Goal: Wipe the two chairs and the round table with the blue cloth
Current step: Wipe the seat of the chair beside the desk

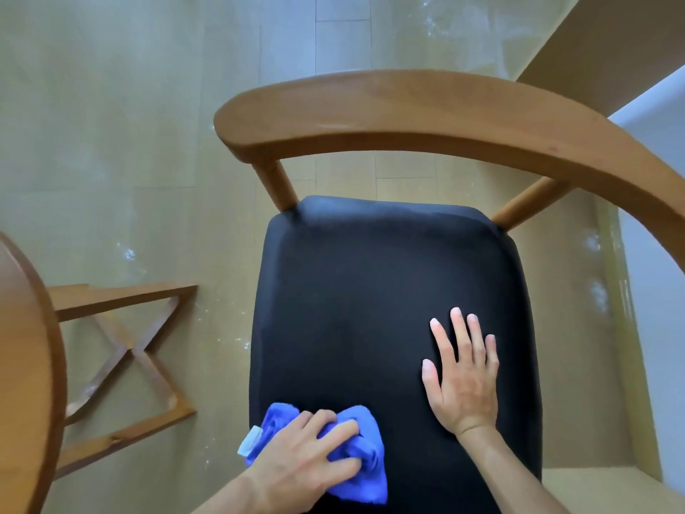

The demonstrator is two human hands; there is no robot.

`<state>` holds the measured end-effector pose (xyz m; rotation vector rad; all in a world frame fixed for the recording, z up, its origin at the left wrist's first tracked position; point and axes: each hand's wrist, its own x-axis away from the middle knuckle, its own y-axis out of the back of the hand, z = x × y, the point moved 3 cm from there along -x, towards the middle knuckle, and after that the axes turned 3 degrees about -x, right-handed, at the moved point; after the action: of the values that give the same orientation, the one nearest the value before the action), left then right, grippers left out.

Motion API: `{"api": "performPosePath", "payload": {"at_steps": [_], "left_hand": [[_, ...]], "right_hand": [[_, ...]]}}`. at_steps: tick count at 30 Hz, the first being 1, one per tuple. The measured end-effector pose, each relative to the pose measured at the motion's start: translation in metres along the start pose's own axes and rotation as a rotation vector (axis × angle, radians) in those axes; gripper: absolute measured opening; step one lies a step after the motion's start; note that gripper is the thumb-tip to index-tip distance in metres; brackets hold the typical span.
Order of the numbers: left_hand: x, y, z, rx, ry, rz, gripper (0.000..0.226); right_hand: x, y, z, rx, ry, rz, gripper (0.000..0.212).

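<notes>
A wooden chair with a black padded seat and a curved wooden backrest fills the middle of the view. My left hand grips the bunched blue cloth and presses it on the seat's near left part. My right hand lies flat on the right side of the seat, fingers straight and spread. The round wooden table shows only as a curved edge at the far left.
The table's crossed wooden base stands on the floor left of the chair. Pale wood-look flooring surrounds the chair. A wall and a pale skirting edge run close along the right side.
</notes>
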<state>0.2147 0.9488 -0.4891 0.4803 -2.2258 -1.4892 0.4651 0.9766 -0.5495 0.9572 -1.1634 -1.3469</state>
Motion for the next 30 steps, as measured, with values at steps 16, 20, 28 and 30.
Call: {"api": "performPosePath", "payload": {"at_steps": [16,20,28,30], "left_hand": [[-0.120,0.080,0.177,-0.004,0.589,-0.270,0.033],[-0.072,0.055,0.111,0.015,0.517,-0.244,0.027],[0.044,-0.014,-0.038,0.160,0.051,0.073,0.030],[0.037,-0.010,-0.030,0.143,0.030,0.079,0.026]], "right_hand": [[0.002,-0.003,0.001,0.012,0.012,-0.062,0.059],[0.003,-0.001,0.002,0.006,0.015,-0.044,0.057],[0.004,-0.002,0.001,0.021,0.016,-0.039,0.057],[0.003,-0.002,0.001,0.019,0.014,-0.043,0.056]]}}
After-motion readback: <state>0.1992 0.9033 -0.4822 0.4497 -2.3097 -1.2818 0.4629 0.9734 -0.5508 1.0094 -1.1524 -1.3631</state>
